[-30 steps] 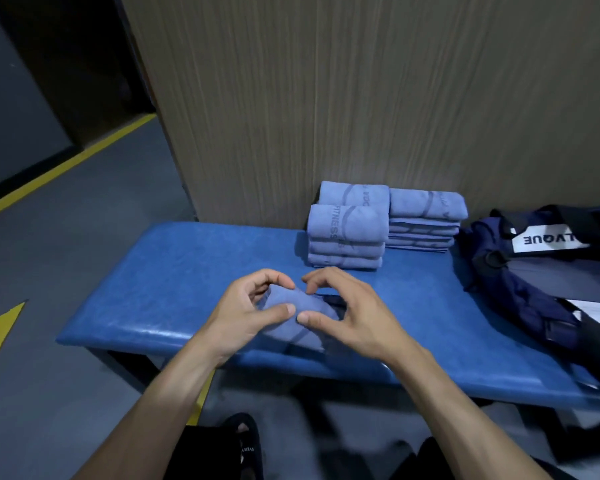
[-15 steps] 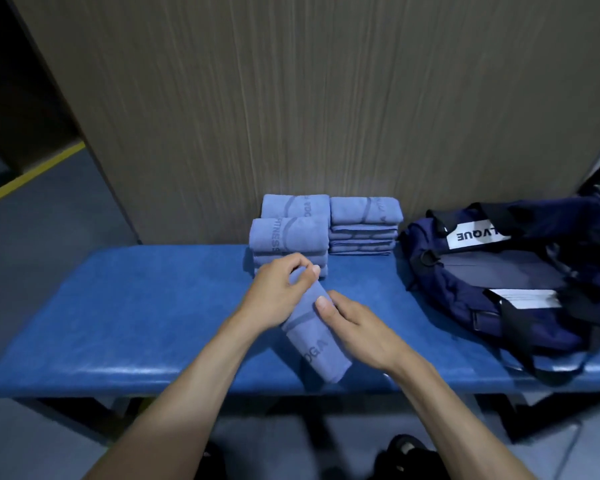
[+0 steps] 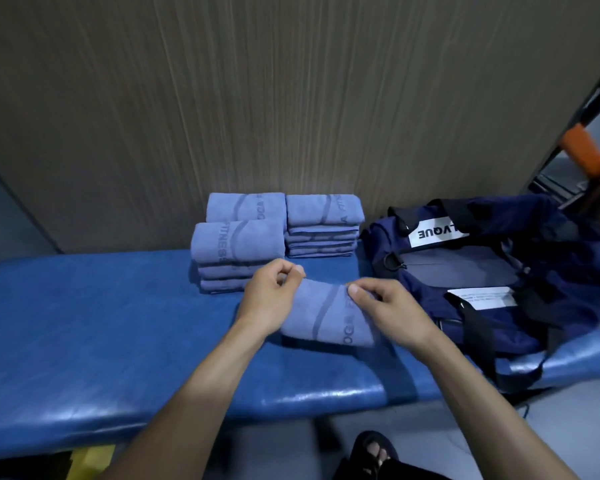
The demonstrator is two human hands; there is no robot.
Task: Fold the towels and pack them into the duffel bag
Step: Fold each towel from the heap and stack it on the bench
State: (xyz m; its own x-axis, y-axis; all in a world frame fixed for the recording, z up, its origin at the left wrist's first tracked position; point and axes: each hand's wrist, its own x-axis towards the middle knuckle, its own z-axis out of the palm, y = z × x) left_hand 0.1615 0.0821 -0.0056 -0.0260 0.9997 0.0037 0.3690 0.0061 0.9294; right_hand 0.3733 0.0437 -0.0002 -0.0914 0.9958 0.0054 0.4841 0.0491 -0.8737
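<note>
Head view, centre of the frame: a folded blue towel point(image 3: 326, 315) lies on the blue padded bench point(image 3: 101, 323), held at both ends; the left hand point(image 3: 269, 299) pinches its left end with curled fingers, the right hand point(image 3: 392, 306) grips its right end, thumb on top; just above, two stacks of folded towels point(image 3: 239, 244) point(image 3: 323, 225) stand side by side against the wood-grain wall point(image 3: 257, 98); at the right, the navy duffel bag point(image 3: 482, 268) sits on the bench, near the held towel, its white label facing up; at the bottom edge, a sandalled foot point(image 3: 374, 452) shows on the floor.
</note>
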